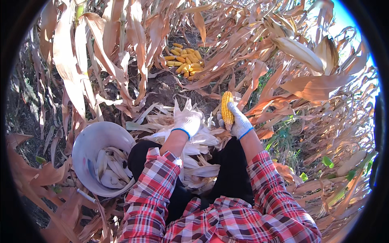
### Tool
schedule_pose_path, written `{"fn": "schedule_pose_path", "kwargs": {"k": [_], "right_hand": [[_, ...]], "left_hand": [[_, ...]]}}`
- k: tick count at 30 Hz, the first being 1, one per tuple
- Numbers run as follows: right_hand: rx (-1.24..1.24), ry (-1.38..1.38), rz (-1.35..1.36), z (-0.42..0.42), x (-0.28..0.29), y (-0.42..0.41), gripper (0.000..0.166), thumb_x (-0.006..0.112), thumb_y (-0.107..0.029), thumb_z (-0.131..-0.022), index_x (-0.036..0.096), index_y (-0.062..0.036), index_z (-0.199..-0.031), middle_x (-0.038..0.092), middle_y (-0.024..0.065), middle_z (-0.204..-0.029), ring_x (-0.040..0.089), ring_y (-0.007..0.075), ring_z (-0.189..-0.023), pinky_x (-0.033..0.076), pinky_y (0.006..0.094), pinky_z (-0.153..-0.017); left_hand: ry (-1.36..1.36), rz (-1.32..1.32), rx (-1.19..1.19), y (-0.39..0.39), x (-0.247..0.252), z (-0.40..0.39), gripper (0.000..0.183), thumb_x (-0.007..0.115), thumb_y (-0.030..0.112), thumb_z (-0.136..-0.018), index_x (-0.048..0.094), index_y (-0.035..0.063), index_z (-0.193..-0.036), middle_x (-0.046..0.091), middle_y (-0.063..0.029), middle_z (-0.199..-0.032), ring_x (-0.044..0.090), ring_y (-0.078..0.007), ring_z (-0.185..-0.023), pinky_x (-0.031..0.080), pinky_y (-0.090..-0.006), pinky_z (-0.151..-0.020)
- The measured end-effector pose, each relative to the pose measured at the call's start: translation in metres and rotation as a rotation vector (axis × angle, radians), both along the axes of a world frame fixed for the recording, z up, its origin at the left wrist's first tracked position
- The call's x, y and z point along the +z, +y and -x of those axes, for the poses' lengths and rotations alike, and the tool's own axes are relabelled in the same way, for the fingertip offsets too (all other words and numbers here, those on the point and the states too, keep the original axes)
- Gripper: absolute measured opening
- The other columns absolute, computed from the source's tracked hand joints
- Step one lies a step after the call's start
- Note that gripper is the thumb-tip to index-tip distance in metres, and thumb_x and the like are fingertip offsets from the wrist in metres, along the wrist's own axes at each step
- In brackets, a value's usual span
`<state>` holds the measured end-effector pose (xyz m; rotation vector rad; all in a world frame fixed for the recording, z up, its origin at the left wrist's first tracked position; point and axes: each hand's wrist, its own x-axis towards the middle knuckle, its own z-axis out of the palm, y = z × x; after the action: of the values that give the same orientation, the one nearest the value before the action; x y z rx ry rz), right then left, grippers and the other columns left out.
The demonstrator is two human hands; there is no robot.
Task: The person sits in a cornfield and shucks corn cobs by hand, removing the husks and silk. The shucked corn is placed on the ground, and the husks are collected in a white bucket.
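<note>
A husked ear of yellow corn [227, 110] stands nearly upright in my right hand [238, 120], which wears a white knit glove with a blue cuff. My left hand [187, 121], gloved the same way, is over a heap of pale corn husks [199, 142] between my knees. Glare and the husks behind it hide its fingers, so whether it holds anything cannot be told. To the left, beside my knee, a white plastic bucket [103, 129] holds several ears still in their husks [114, 168].
Several husked yellow ears [187, 62] lie piled on the soil ahead. Dry corn stalks and leaves [70, 60] stand close on the left, and more lean in from the right. An unhusked ear [299, 54] hangs at upper right.
</note>
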<state>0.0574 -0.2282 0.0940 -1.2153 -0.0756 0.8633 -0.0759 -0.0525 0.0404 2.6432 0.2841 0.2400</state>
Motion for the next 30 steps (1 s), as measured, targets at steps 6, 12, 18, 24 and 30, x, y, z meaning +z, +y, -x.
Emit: {"fn": "schedule_pose_path", "kwargs": {"k": [6, 12, 18, 24, 30], "right_hand": [[0.260, 0.164, 0.374, 0.006, -0.090, -0.008, 0.039, 0.064, -0.034, -0.093, 0.055, -0.0040, -0.116, 0.066, 0.0105, -0.095, 0.066, 0.0196, -0.069, 0.055, 0.0289, -0.048], [0.538, 0.174, 0.536, -0.017, -0.108, 0.017, 0.030, 0.060, -0.025, -0.095, 0.056, -0.0121, -0.122, 0.066, 0.0028, -0.093, 0.062, 0.0115, -0.061, 0.046, 0.0243, -0.042], [0.015, -0.162, 0.036, -0.181, -0.038, 0.120, 0.033, 0.064, -0.031, -0.093, 0.057, -0.0069, -0.113, 0.063, 0.0091, -0.091, 0.064, 0.0192, -0.075, 0.054, 0.0316, -0.059], [-0.011, -0.607, 0.205, -0.185, -0.037, 0.156, 0.036, 0.067, -0.019, -0.088, 0.055, 0.0008, -0.116, 0.064, 0.0082, -0.092, 0.063, 0.0149, -0.072, 0.051, 0.0291, -0.057], [0.587, -0.919, 0.783, -0.091, -0.084, 0.099, 0.052, 0.070, -0.031, -0.083, 0.057, 0.0006, -0.121, 0.066, 0.0161, -0.110, 0.066, 0.0228, -0.094, 0.053, 0.0331, -0.080]], "left_hand": [[0.329, -0.096, -0.281, -0.022, 0.004, 0.002, 0.040, 0.063, 0.041, -0.084, 0.071, 0.0101, -0.107, 0.070, -0.0112, -0.108, 0.066, -0.0263, -0.103, 0.040, -0.0535, -0.093], [0.218, -0.212, -0.137, -0.005, 0.000, 0.006, 0.036, 0.064, 0.045, -0.083, 0.073, 0.0107, -0.093, 0.071, -0.0085, -0.093, 0.068, -0.0266, -0.091, 0.049, -0.0449, -0.082], [0.190, -0.079, -0.196, -0.015, -0.005, -0.010, 0.031, 0.064, 0.038, -0.082, 0.071, 0.0094, -0.090, 0.070, -0.0115, -0.093, 0.067, -0.0283, -0.093, 0.051, -0.0426, -0.079], [0.265, -0.071, -0.199, -0.016, 0.001, -0.023, 0.029, 0.064, 0.033, -0.082, 0.068, 0.0078, -0.097, 0.069, -0.0132, -0.096, 0.066, -0.0318, -0.091, 0.050, -0.0439, -0.081], [-0.010, -0.076, -0.124, -0.011, 0.012, -0.014, 0.033, 0.065, 0.033, -0.082, 0.067, 0.0052, -0.099, 0.067, -0.0145, -0.096, 0.064, -0.0329, -0.098, 0.045, -0.0477, -0.091]]}}
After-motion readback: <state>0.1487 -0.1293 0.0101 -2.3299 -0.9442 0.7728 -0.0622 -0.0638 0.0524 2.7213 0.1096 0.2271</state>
